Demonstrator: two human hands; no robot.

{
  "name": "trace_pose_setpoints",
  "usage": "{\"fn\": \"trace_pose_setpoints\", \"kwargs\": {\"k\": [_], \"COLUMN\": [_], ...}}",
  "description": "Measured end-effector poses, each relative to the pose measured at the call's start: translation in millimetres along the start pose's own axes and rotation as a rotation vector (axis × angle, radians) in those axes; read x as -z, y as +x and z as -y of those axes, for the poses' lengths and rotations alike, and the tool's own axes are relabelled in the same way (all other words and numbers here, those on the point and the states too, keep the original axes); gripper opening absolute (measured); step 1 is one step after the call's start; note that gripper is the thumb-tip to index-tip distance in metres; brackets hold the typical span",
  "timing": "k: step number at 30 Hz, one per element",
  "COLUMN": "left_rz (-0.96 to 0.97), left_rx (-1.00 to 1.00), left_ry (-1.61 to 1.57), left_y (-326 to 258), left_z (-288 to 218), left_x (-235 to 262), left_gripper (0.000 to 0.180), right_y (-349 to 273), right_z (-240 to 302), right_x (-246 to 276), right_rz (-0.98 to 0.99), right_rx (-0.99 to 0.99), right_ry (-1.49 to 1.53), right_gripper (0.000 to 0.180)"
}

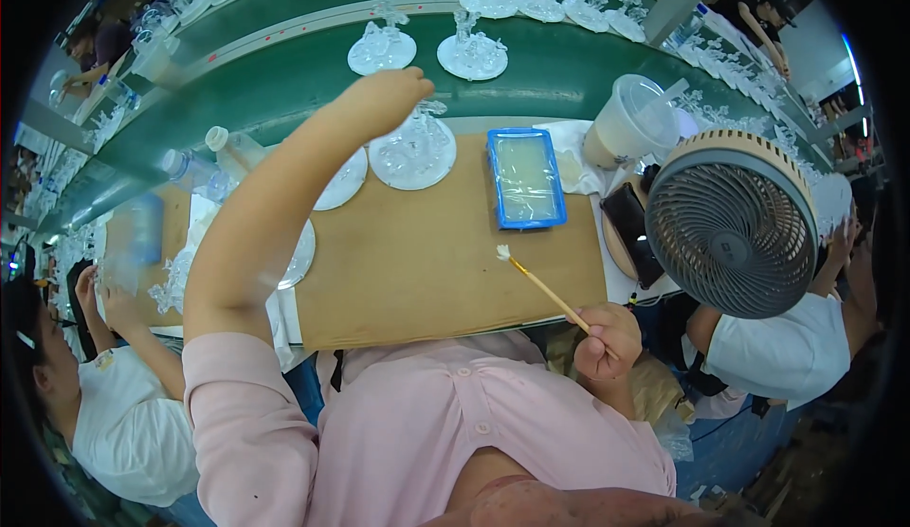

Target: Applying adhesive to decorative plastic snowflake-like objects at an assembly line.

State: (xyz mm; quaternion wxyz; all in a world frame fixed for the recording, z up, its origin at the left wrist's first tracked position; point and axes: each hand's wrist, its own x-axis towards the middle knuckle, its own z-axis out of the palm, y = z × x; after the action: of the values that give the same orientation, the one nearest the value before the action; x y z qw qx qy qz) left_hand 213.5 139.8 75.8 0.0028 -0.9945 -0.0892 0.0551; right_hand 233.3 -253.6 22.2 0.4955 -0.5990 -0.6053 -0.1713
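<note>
My left hand (393, 100) reaches across to the far edge of the work board. Its fingers are curled, and what they hold, if anything, is hidden. Just below it sits a round white base (412, 154) with clear plastic ornaments, its upper part close to my hand. My right hand (608, 341) grips a thin wooden paintbrush (545, 288) by its handle. The pale bristle tip points up and left over the board, apart from anything. Beyond that tip lies a blue rectangular tray (494, 181) with a pale, shiny sheet or filling.
A brown board (427, 252) covers my workplace. Behind it, a green conveyor belt (303, 86) carries more white-based pieces (474, 56). At right stand a lidded plastic cup (633, 121), a black phone (630, 228) and a fan (730, 228). Bottles (227, 153) stand left; co-workers sit both sides.
</note>
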Motion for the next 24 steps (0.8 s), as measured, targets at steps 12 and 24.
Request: {"fn": "trace_pose_setpoints", "kwargs": {"k": [12,24], "left_rz": [-0.312,-0.568], "left_rx": [-0.012,0.23], "left_ry": [-0.337,-0.659], "left_y": [-140,-185], "left_z": [-72,-81], "left_x": [35,-82], "left_gripper": [0.017,0.028], "right_y": [0,47], "right_z": [-4,-55], "right_x": [0,-28], "right_rz": [-0.298,0.059], "right_rx": [-0.28,-0.519], "right_ry": [-0.072,-0.095], "right_gripper": [0.011,0.013]}}
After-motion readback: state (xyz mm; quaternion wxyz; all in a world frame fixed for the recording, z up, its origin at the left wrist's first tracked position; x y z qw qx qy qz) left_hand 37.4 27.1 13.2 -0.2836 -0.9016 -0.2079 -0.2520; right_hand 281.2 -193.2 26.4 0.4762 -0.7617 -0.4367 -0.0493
